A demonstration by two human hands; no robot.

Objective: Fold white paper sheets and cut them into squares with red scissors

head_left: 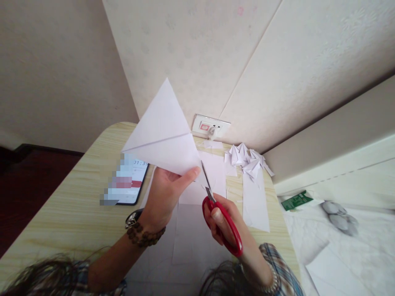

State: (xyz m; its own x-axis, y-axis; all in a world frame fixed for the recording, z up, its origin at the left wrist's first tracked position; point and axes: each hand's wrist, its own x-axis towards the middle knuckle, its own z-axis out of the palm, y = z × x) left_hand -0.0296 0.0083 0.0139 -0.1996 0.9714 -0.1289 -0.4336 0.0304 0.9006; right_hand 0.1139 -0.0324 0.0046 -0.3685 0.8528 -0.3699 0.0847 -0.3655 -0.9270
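My left hand (pixel 165 195) grips a folded white sheet of paper (pixel 160 127) near its lower right corner, with the thumb on top and the fingers behind. The sheet is held up above the table and shows a crease across it. In my right hand (pixel 228 218) is a pair of red-handled scissors (pixel 237 242), fingers through the loops. Their blades are parted and point up at the right edge of the paper, close to my left thumb. Whether the blades touch the sheet I cannot tell.
A phone (pixel 135 181) lies on the wooden table (pixel 70 185), left of my hands. Folded paper pieces (pixel 243 158) sit at the back right, near a paper strip (pixel 254 201). A wall socket (pixel 210 125) with a plug is behind. At the right, a green packet (pixel 296 201) rests on white bedding.
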